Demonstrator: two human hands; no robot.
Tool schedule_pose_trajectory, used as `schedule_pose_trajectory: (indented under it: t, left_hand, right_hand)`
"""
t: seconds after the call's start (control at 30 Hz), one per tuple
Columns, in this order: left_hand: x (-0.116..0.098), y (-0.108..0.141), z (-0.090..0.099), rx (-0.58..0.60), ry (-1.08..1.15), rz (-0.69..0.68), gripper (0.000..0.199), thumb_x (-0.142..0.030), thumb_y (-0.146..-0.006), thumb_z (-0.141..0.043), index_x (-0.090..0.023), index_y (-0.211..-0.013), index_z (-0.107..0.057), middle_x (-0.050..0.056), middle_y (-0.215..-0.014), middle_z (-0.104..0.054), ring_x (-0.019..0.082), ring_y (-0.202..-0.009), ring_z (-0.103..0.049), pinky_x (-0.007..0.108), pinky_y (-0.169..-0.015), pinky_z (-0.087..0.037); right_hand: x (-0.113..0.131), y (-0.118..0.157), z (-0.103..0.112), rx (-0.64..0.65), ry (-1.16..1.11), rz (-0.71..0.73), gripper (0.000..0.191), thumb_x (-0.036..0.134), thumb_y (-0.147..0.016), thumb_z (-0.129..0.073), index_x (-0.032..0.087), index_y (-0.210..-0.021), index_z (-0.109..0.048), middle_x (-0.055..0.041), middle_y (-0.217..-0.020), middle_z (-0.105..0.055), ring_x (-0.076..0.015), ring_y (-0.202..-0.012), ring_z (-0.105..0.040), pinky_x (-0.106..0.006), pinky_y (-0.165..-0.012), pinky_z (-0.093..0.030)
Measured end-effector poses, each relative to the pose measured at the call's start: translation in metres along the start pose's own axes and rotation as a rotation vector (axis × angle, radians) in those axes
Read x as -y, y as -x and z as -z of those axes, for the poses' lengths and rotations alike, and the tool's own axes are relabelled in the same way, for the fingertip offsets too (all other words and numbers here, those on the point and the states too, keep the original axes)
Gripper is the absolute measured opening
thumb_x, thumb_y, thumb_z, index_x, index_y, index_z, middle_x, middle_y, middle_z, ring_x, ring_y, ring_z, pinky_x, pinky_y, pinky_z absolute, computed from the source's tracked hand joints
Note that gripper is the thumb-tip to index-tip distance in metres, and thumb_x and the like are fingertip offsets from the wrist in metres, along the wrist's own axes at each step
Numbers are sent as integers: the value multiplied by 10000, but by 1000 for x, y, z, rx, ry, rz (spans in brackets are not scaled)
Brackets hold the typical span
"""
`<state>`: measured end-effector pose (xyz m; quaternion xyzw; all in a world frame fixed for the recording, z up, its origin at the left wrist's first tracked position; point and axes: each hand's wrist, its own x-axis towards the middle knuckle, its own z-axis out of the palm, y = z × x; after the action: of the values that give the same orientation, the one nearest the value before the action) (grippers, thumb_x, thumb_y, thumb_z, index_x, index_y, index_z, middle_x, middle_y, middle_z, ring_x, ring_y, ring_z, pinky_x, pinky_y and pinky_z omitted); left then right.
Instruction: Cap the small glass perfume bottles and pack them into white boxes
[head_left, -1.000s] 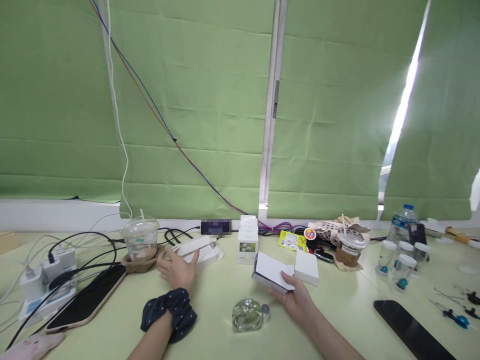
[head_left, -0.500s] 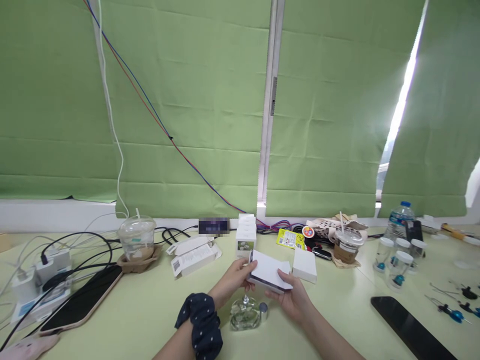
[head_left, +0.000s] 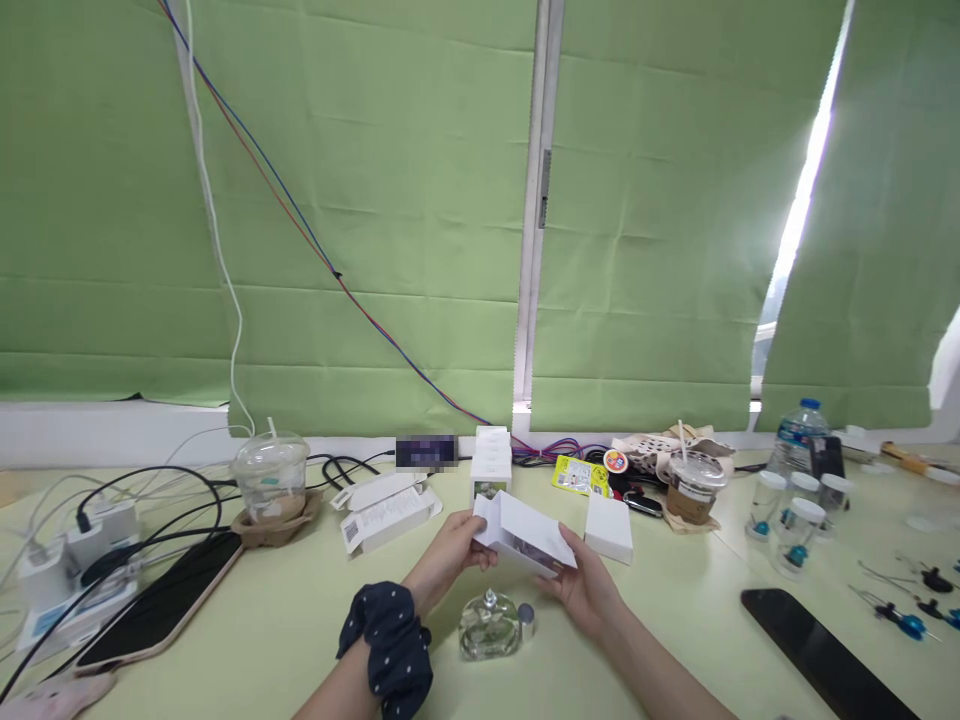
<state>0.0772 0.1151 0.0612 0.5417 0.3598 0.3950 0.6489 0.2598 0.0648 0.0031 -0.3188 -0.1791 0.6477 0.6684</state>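
Note:
A white cardboard box (head_left: 534,530) is held between both hands above the table. My left hand (head_left: 451,545) pinches a flap at its left end, thumb on top. Around the right end of the box, my right hand (head_left: 586,590) is closed with the thumb above and fingers below. Just under the box stands a clear glass perfume bottle (head_left: 489,630) with its spray nozzle bare. A small grey cylindrical cap (head_left: 526,621) touches or nearly touches the bottle's right side. Another white box (head_left: 608,528) lies flat beyond my right hand.
Behind the hands are a row of white boxes (head_left: 491,462) and an opened white carton (head_left: 390,520). Plastic cups (head_left: 271,480) and an iced drink (head_left: 694,490) stand either side. Phones (head_left: 165,600), a black slab (head_left: 817,650), small jars (head_left: 799,540) and cables lie around.
The box has tilted, and a flap at its left end now stands out from the body. My left hand has shifted slightly left with it. The bottle and cap stay put.

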Motion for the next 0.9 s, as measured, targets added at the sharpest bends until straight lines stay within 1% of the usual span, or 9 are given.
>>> schedule_pose_trajectory:
  t: [0.23,0.33,0.43,0.5,0.6,0.67,0.73,0.8,0.9]
  left_hand:
    - [-16,1,9,-152,-19,-67,100,-212,-670,-590,-133,-614,-566,28,-429,-627,144,-401,-614,201,-421,-467]
    - [-21,0,18,-236,-7,-132,110,-202,-685,-584,-148,-595,-554,-9,-389,-596,110,-368,-577,172,-399,-444]
    - [-26,-1,21,-246,19,-195,128,-222,-724,-590,-152,-618,-575,-35,-415,-597,83,-392,-567,155,-434,-455]
    - [-26,-1,17,-185,25,-201,131,-266,-735,-631,-142,-691,-625,-6,-519,-670,104,-483,-627,184,-530,-513]
    - [-21,2,5,-5,8,-177,305,-378,-730,-694,-130,-907,-692,98,-917,-758,207,-838,-706,305,-824,-540]
    - [-14,4,-1,147,-98,-158,473,-467,-755,-672,-169,-1122,-654,113,-1268,-628,258,-1175,-569,368,-1036,-407]
    - [-5,3,-2,261,-247,-137,613,-512,-765,-652,-227,-1295,-535,68,-1474,-407,257,-1369,-336,387,-1140,-241]
    - [3,0,0,318,-347,-123,674,-520,-757,-658,-247,-1346,-475,51,-1517,-323,260,-1403,-254,399,-1155,-186]
    - [12,-4,5,356,-363,-107,599,-498,-751,-674,-220,-1270,-561,97,-1393,-513,282,-1253,-476,414,-1067,-339]
  right_hand:
    - [-6,-9,7,-105,65,72,269,279,-623,-782,158,-773,-593,-19,-639,-716,-155,-537,-648,-260,-488,-545]
    - [-9,-14,12,-146,64,68,235,280,-618,-760,158,-725,-590,-3,-588,-692,-135,-498,-621,-232,-452,-510]
    - [-11,-18,16,-173,81,59,216,287,-614,-741,155,-686,-587,10,-535,-660,-114,-443,-579,-193,-380,-434]
    - [-13,-20,17,-177,102,57,218,289,-602,-744,158,-662,-579,27,-492,-627,-93,-390,-528,-167,-326,-344]
    - [-16,-22,17,-159,138,66,259,296,-572,-769,164,-606,-548,55,-433,-565,-53,-317,-420,-151,-294,-232]
    - [-17,-23,17,-136,156,74,301,314,-552,-791,165,-579,-531,73,-399,-519,-31,-288,-353,-147,-288,-188]
    - [-18,-23,17,-111,168,78,332,351,-543,-808,160,-593,-541,80,-399,-507,-20,-282,-323,-145,-287,-169]
    - [-18,-22,16,-80,175,82,357,392,-546,-817,150,-630,-567,73,-423,-524,-16,-290,-328,-143,-288,-181]
    - [-17,-20,14,-35,182,88,392,413,-532,-836,137,-654,-586,50,-469,-569,-16,-319,-388,-133,-310,-253]
